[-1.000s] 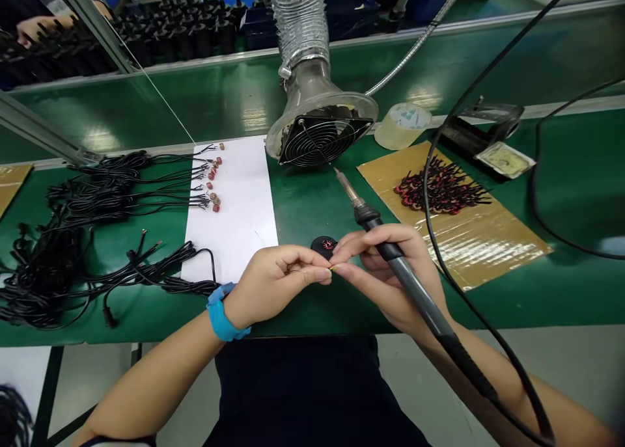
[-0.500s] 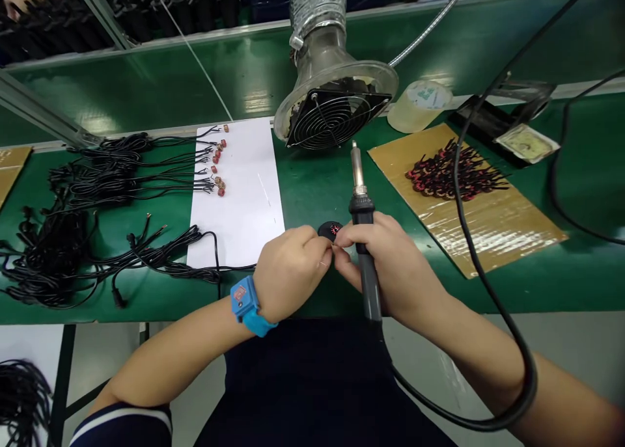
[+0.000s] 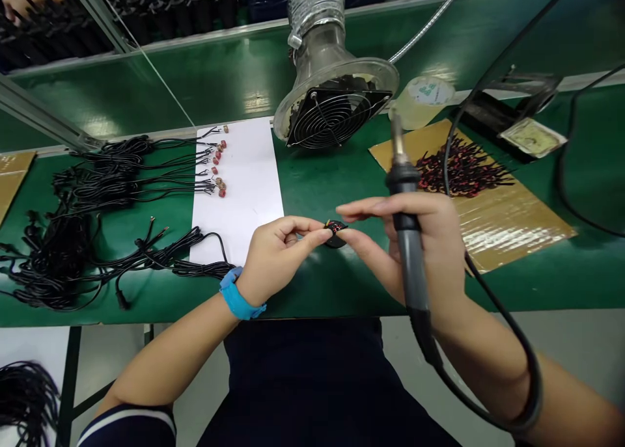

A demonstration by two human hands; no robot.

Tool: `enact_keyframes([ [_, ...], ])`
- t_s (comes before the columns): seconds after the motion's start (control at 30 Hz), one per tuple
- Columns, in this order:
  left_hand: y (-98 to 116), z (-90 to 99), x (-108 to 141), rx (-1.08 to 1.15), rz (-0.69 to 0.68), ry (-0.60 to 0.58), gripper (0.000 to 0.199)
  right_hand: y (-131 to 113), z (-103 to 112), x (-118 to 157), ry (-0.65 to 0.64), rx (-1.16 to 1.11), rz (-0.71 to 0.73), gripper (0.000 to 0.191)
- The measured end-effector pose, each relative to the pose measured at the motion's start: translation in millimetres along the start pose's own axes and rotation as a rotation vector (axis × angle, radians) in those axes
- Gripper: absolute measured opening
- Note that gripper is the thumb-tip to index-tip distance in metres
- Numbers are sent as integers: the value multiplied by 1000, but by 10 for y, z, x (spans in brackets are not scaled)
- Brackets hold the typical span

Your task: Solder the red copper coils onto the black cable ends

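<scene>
A small round black piece (image 3: 336, 242) with red and yellow spots on top is held just above the bench. At its left edge, the thumb and index finger of my left hand (image 3: 280, 252) pinch it. A blue wrist strap (image 3: 240, 296) circles that wrist. My right hand (image 3: 430, 252) grips a soldering iron (image 3: 411, 258), tip pointing up and away, its cord hanging along the forearm. The right thumb reaches the round piece's right edge, while the index finger stretches above it. My thumbs partly cover the piece.
A fan-faced fume hood (image 3: 334, 112) hangs ahead. On white paper (image 3: 249, 226), black cables (image 3: 107, 183) end in small reddish parts. Right stand a pile of short black-and-red wires (image 3: 463, 167) on brown board (image 3: 512, 232), a yellowish bottle (image 3: 422, 102) and an iron stand with sponge (image 3: 533, 138).
My right hand has opened somewhat and moved right, swinging the soldering iron rightward. My left hand has turned, its thumb now showing, and more of the black piece is visible.
</scene>
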State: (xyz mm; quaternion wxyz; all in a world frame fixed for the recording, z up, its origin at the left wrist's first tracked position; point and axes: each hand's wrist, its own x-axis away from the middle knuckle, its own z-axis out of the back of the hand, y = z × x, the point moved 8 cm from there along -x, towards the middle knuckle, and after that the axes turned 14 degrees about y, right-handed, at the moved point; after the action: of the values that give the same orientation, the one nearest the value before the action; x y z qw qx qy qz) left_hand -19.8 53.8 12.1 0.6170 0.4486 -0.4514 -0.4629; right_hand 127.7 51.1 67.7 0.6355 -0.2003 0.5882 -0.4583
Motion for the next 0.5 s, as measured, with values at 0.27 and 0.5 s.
enact_keyframes([
  [0.27,-25,-13,-15,47,0,-103,22,235,-72,-10,-117,-69,-187,31],
  [0.5,96,-44,-55,21,-189,-33,16,275,-27,67,23,-165,-209,33],
])
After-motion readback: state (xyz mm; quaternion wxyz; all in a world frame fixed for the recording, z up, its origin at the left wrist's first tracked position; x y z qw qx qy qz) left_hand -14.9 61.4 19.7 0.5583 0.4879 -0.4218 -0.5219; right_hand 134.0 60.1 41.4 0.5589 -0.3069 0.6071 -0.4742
